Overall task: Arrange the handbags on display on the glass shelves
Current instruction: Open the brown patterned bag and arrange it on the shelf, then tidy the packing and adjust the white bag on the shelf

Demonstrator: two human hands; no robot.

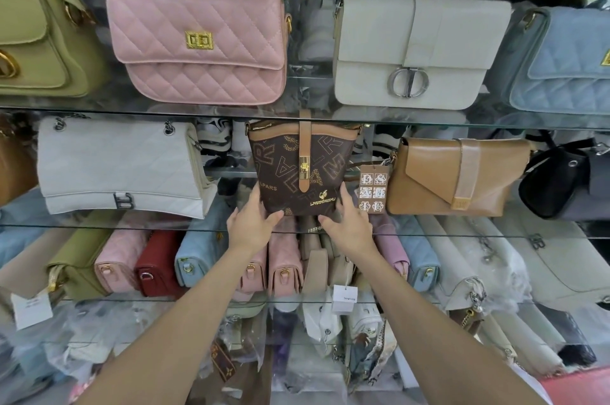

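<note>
A dark brown lettered handbag (298, 170) with a tan strap and gold clasp stands upright on the middle glass shelf (99, 226). My left hand (252, 223) grips its lower left corner and my right hand (346, 223) grips its lower right corner. A patterned hang tag (372, 188) dangles at its right. On the same shelf a white quilted bag (118, 166) sits to the left and a tan envelope bag (455, 176) to the right. On the upper shelf (310, 115) stand a pink quilted bag (201, 44) and a cream bag (419, 51).
An olive bag (39, 38) and a light blue quilted bag (564, 61) flank the upper shelf. A black bag (558, 183) sits far right on the middle shelf. Below, several small bags stand packed side by side, among them a red one (155, 262), with plastic-wrapped bags lower down.
</note>
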